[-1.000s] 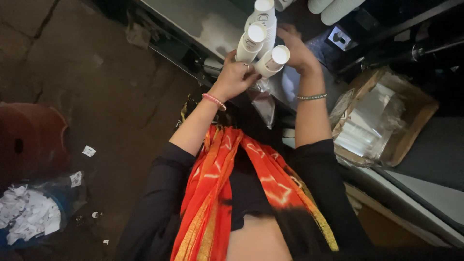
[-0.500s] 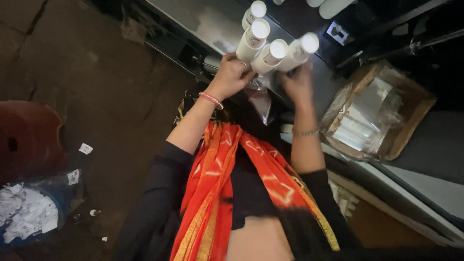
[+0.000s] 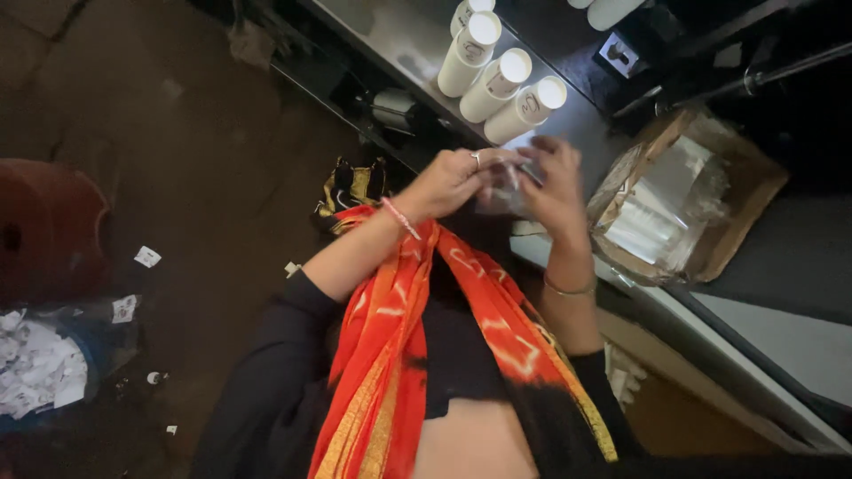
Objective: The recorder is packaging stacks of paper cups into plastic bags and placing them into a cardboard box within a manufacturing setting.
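Both hands meet in front of the chest, just off the edge of the worktop (image 3: 417,40). The left hand (image 3: 453,182) and the right hand (image 3: 555,191) each have their grip pinched on a small clear plastic wrapper (image 3: 510,186), thin and crumpled, held between the fingertips of both; what it contains, if anything, is too blurred to tell. It hangs in the air, touching neither the worktop nor any bottle.

Four white cylindrical bottles (image 3: 497,75) with flat round caps stand on the worktop just beyond the hands, close together in a slanted row, all upright and capped. As a judgement, these four look set down and finished with for now, while the wrapper is the piece in hand; nothing shows it fitted to a bottle yet.

To the right sits an open cardboard box (image 3: 710,222) lined with a clear bag and filled with stacked clear plastic sleeves (image 3: 657,213), near the right hand. More white containers (image 3: 612,11) stand at the top edge, cut off by the frame. On the floor to the left are a red stool (image 3: 49,231) and a bin of crumpled paper scraps (image 3: 40,368), well apart from the hands. An orange scarf (image 3: 390,355) hangs down below the wrists. Nothing lies between the hands and the bottles.
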